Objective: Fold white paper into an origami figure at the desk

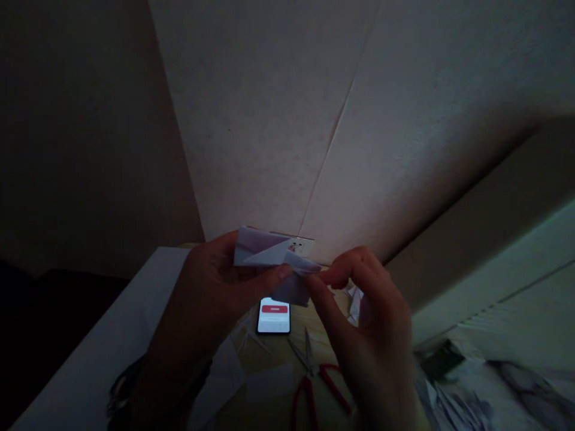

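Note:
A piece of folded white paper (265, 248) is held up in front of me, above the table, with several creased flaps showing. My left hand (224, 278) is closed on its left part, the thumb pressed along the lower edge near the middle. My right hand (363, 305) pinches the paper's right corner between thumb and index finger. Below the paper, a lit phone (274, 317) shows a red bar on its screen. Scissors with red handles (311, 368) lie with the blades spread, close to my right wrist.
Paper sheets (269, 383) and thin paper strips (251, 338) lie on the wooden table. Another folded paper (354, 302) is partly hidden behind my right hand. A wall with a socket (302, 244) rises behind. Crumpled items (453, 407) lie at lower right.

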Motion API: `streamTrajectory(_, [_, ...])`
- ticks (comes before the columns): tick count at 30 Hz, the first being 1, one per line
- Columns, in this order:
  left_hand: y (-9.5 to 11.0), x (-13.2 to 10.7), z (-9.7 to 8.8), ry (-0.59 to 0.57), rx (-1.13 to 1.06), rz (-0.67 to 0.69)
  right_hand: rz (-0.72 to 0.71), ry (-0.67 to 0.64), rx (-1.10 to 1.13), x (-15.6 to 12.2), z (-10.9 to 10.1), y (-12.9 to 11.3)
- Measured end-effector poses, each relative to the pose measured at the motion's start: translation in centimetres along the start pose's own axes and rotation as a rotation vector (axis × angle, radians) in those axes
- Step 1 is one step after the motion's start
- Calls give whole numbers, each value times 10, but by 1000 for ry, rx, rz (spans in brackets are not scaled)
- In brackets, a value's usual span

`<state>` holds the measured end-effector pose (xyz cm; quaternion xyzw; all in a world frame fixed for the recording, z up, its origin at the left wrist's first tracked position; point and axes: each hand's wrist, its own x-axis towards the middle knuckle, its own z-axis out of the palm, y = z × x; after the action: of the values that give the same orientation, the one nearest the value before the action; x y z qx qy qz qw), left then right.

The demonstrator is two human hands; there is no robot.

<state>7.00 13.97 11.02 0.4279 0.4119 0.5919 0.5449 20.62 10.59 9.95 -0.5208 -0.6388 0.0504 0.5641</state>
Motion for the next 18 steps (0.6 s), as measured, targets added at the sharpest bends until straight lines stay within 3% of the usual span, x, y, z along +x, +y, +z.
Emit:
streamTrajectory(9, [-5,5,-5,-54,-9,39,15,29,-46,-2,0,8])
streamTrajectory(13, [-5,7,-8,-140,-54,27,41,47,-61,-2,-1,6])
streamTrajectory(18, [-5,7,-8,-111,-13,57,47,33,-50,-2,-2,7])
